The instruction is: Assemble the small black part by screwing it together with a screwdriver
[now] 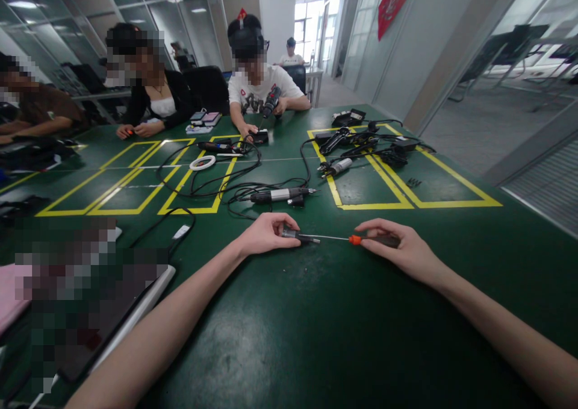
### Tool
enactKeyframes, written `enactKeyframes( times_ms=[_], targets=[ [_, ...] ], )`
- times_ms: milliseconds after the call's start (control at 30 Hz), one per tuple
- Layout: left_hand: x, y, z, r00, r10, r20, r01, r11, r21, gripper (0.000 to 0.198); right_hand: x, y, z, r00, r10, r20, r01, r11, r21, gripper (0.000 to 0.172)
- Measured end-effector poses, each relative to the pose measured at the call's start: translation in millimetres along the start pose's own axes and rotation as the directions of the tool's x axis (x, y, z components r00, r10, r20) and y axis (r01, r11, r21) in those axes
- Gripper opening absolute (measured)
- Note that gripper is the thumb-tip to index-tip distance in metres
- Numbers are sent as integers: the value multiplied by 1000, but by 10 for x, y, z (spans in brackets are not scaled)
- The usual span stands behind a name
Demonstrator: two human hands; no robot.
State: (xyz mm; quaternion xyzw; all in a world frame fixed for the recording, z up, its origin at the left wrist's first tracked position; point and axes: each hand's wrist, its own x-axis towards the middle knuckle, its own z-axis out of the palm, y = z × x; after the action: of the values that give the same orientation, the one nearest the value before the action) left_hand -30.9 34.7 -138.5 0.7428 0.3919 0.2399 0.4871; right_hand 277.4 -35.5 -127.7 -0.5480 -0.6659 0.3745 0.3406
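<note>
Pinched in the right hand (397,241) is a screwdriver (356,240), dark-handled and orange-collared, its thin pale shaft pointing toward the left hand (268,233); that hand's thumb and fingers clamp a smaller grey-and-black cylindrical part (291,234), its dark end protruding rightward near the shaft.

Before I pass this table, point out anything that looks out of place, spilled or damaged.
The black cables on the right lie tangled across the yellow tape lines, which looks untidy. Tiny specks, too small to identify, lie on the green tabletop near the left hand. No spill or damage shows.
</note>
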Motion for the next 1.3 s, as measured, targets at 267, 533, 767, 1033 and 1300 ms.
enactKeyframes(
  times_ms=[267,533,767,1033,1300],
  targets=[
    [3,1,-1,1000,-19,9,19,1000,-25,39,-5,25,24,999,8,46,-9,1000,6,53],
    [-6,14,-15,1000,-18,19,18,1000,-25,39,11,1,7,1000,-9,-14,10,1000,21,46],
    [4,20,-17,999,-19,35,21,999,-48,39,-13,-45,20,1000,7,10,-7,1000,17,53],
    [4,26,-22,998,-23,55,26,998,-51,39,-4,-54,-2,1000,-5,6,5,1000,11,44],
    [5,25,-20,998,-26,51,28,999,-43,39,-14,-37,9,999,7,35,-7,1000,13,49]
  ],
)
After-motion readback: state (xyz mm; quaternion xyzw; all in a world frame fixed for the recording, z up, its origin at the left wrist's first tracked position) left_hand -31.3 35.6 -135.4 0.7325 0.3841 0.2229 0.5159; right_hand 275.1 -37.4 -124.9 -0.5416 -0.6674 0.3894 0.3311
